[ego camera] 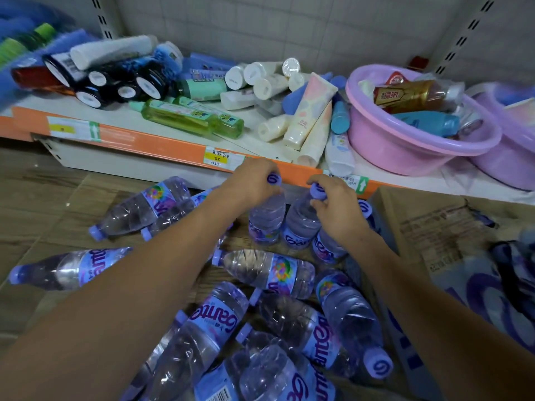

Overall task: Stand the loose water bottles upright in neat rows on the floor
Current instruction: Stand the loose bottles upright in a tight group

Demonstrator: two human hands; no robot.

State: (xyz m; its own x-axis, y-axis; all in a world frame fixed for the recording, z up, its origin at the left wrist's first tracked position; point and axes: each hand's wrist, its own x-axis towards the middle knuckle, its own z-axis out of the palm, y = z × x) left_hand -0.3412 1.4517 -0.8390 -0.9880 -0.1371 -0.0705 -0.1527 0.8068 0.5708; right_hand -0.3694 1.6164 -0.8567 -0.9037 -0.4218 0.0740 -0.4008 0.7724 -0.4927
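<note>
Here both hands reach forward over a scatter of clear plastic water bottles with purple caps and purple labels lying on the wood-patterned floor. The left hand has its fingers curled round the neck and cap of one upright bottle, gripping it just below the orange-edged shelf. The right hand pinches the purple cap of a second upright bottle that stands touching the first, on its right. A third upright bottle stands just beside that one, largely hidden under the right wrist, and what seems to be a fourth cap shows behind the hand, though the view there is poor. The loose bottles lie on their sides: two near the left, one further left, one between the forearms, and a heap at the bottom of the view. A torn brown cardboard box sits to the right. On the shelf lie tubes and bottles of toiletries and a pink plastic basin holding more bottles.
</note>
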